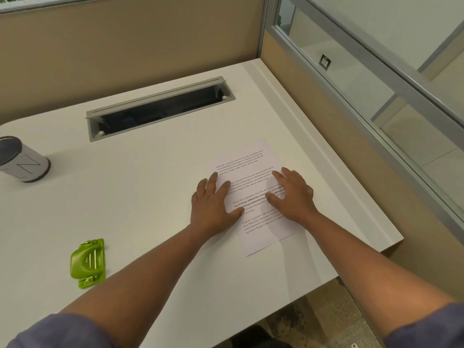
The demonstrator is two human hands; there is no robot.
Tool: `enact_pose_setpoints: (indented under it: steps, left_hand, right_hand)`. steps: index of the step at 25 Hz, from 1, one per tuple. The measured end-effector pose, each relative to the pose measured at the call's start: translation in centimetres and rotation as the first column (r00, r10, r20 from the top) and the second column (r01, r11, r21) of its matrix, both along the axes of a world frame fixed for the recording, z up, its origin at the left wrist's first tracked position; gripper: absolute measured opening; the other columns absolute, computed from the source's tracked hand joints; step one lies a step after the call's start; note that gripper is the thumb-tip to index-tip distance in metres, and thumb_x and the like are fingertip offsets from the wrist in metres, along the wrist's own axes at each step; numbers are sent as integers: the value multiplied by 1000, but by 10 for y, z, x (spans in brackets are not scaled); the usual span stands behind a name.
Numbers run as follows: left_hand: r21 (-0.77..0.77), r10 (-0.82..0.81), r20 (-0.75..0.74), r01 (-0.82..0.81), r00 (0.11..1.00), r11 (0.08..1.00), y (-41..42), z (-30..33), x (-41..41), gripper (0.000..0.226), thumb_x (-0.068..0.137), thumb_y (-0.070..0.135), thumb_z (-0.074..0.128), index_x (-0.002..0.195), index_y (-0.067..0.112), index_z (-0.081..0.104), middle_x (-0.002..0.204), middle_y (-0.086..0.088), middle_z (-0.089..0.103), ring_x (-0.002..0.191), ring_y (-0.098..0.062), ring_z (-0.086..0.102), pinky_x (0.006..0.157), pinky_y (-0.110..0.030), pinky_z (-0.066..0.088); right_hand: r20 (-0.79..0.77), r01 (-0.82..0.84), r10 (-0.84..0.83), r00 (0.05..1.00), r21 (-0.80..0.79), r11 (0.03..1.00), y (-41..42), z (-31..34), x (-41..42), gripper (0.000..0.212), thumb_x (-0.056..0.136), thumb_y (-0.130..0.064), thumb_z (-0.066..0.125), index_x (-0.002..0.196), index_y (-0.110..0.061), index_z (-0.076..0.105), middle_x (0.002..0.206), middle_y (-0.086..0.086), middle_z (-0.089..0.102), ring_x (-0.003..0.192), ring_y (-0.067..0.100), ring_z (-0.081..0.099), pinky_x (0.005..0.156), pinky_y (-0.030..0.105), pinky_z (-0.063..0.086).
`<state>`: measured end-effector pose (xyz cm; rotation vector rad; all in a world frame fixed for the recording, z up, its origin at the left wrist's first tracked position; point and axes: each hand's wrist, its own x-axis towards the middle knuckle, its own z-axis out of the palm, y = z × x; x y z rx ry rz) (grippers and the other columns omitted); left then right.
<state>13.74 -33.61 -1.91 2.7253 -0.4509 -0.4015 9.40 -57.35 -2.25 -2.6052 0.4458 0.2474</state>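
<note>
A white printed sheet of paper (251,172) with several paragraphs of text lies flat on the white desk (150,197), near its right edge. My left hand (213,204) rests flat on the sheet's left side, fingers spread and straight. My right hand (292,194) lies flat on the sheet's right side, fingers likewise extended. Both palms cover parts of the text. A lime-green hole punch (88,262) sits on the desk to the left of my left forearm, apart from the paper.
A grey cylindrical container (22,163) stands at the desk's far left. A grey cable hatch (160,109) with an open dark slot is set in the desk behind the paper. Tan partitions (125,46) and a glass panel (376,71) border the desk.
</note>
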Motion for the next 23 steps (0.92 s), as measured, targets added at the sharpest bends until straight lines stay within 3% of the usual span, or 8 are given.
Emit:
enact_pose_setpoints:
  steps: [3, 8, 15, 19, 23]
  left_hand:
    - [-15, -15, -30, 14, 999, 1000, 1, -4, -3, 87, 79, 74, 59, 153, 36, 33, 170, -1, 4, 155, -30, 0, 122, -48, 10]
    - [-24, -10, -42, 9, 999, 1000, 5, -8, -3, 87, 80, 75, 56, 154, 39, 29, 170, 1, 6, 156, -28, 0, 123, -47, 8]
    - [-52, -84, -107, 78, 991, 996, 18, -7, -2, 91, 87, 73, 51, 160, 36, 12, 171, 4, -7, 157, -25, -8, 124, -46, 6]
    - [-45, -71, -127, 66, 989, 997, 45, 4, -4, 84, 90, 68, 51, 160, 32, 20, 171, 2, 5, 157, -24, -1, 124, -47, 9]
    - [-82, 15, -32, -18, 999, 996, 104, 19, -8, 61, 94, 55, 55, 148, 27, 47, 162, 1, 35, 153, -24, 20, 122, -41, 17]
  right_hand:
    - [-59, -34, 31, 998, -46, 998, 2, -2, 0, 71, 90, -57, 59, 154, -36, 36, 169, -5, 16, 156, 20, 6, 119, 50, 12]
    - [-57, -33, 29, 998, -65, 997, 2, -5, -1, 69, 90, -57, 59, 153, -36, 38, 169, -6, 16, 156, 19, 5, 119, 49, 12]
    - [-28, -21, 19, 999, -72, 997, 12, 2, -1, 71, 90, -56, 61, 153, -35, 37, 170, -3, 13, 156, 22, 5, 118, 52, 14]
    - [34, -122, 124, 992, -58, 991, 58, 9, 3, 71, 90, -54, 61, 153, -33, 36, 169, -4, 14, 156, 19, 4, 118, 52, 13]
    - [71, -272, 272, 960, -4, 962, 137, 15, 12, 65, 91, -53, 60, 150, -35, 40, 167, -7, 21, 155, 17, 8, 119, 50, 13]
